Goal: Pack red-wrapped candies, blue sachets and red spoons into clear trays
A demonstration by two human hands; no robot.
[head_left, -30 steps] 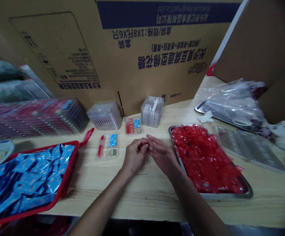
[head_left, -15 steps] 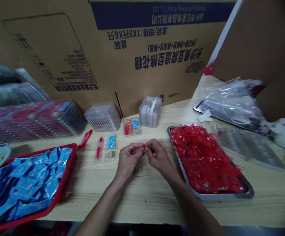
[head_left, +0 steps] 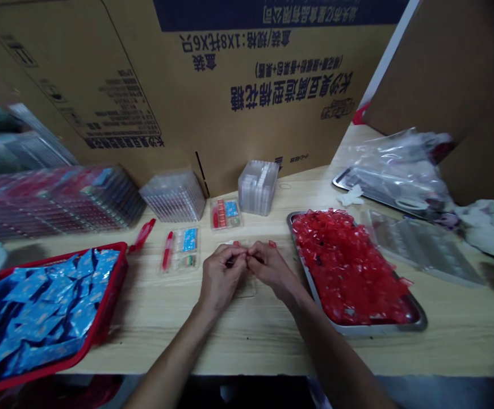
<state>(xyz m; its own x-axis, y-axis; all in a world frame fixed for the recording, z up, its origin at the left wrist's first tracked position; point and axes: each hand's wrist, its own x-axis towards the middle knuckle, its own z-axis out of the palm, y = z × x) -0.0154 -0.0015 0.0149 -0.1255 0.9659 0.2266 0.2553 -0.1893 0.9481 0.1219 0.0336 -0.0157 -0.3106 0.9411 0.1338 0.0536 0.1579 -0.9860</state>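
Observation:
My left hand [head_left: 222, 274] and my right hand [head_left: 272, 269] meet at their fingertips over a clear plastic tray [head_left: 246, 288] on the table. Both are closed in a pinch; what lies between the fingers is too small to make out. Small red pieces show just behind the fingers, one of them [head_left: 272, 244] by my right hand. Left of my hands lies a clear tray with a red tube [head_left: 167, 251], a blue packet [head_left: 189, 240] and a small multicoloured piece. Behind them is another filled tray [head_left: 225, 214].
A red basket [head_left: 121, 267] of blue packets stands left, a metal tray [head_left: 419, 318] of red wrapped pieces right. Stacked clear trays [head_left: 259, 187] stand before a large cardboard box [head_left: 179, 102]. A plastic bag [head_left: 404, 165] lies at the back right.
The view has shifted slightly, so the table objects sit higher in the picture. My hands remain together; red pieces now show behind the fingers.

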